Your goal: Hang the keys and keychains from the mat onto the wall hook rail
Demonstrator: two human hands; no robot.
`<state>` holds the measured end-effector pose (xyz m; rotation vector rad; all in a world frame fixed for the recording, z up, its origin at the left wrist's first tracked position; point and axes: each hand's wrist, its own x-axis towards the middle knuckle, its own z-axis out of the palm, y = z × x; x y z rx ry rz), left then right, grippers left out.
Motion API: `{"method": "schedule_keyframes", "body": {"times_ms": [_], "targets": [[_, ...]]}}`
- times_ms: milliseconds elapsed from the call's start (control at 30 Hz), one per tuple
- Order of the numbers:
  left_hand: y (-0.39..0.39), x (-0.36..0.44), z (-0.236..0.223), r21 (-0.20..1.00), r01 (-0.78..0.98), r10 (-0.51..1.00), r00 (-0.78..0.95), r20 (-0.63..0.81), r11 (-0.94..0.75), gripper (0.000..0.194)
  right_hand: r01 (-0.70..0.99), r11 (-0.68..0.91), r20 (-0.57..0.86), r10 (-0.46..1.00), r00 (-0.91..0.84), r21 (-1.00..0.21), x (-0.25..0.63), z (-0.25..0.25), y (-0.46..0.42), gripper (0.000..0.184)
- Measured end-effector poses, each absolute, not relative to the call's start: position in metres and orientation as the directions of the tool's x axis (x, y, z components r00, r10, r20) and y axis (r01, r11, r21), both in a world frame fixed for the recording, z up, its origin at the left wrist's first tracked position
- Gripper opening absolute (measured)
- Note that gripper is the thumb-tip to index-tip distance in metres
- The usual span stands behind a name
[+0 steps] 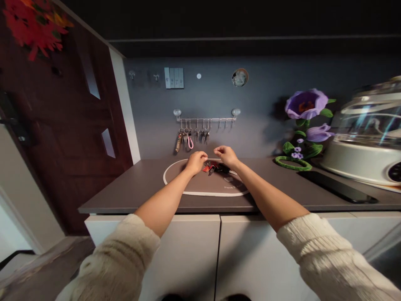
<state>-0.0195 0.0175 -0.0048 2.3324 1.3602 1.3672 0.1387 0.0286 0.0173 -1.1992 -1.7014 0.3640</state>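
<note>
Both my hands hover low over a brown oval mat (pixel 200 184) with a pale rim. My left hand (pixel 196 162) has curled fingers pressed together, just left of a small pile of keys (pixel 211 168) with red parts. My right hand (pixel 227 155) is pinched closed above the right side of that pile; whatever its fingertips hold, if anything, is too small to see. A black key-like piece (pixel 223 168) lies beneath it. Behind, a clear hook rail (pixel 206 120) on the wall carries several keys, among them a pink loop (pixel 190 142) and a brown fob (pixel 178 142).
On the right of the counter (pixel 125 190) stand a purple fabric flower (pixel 306 104) with a green ring base, a black phone-like slab (pixel 340 187) and a white appliance (pixel 363 154) with a clear cover. A switch panel (pixel 174 78) is on the wall. A dark red door (pixel 78 146) stands left.
</note>
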Motion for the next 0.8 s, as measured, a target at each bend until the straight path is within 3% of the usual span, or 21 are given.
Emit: {"method": "schedule_keyframes", "body": {"times_ms": [167,433,800], "targets": [[0.015,-0.020,-0.005,0.416,0.683,0.731,0.257,0.632,-0.600,0.014,0.754,0.496,0.500,0.827,-0.259,-0.430,0.149,0.009,0.016,0.010],[0.013,-0.020,-0.006,0.360,0.729,0.749,0.308,0.586,-0.582,0.015,0.817,0.561,0.457,0.766,-0.452,-0.133,0.152,0.007,0.019,0.014],[0.018,-0.020,-0.008,0.348,0.729,0.748,0.329,0.577,-0.589,0.016,0.847,0.529,0.462,0.766,-0.447,-0.059,0.148,0.000,0.028,0.010]]}}
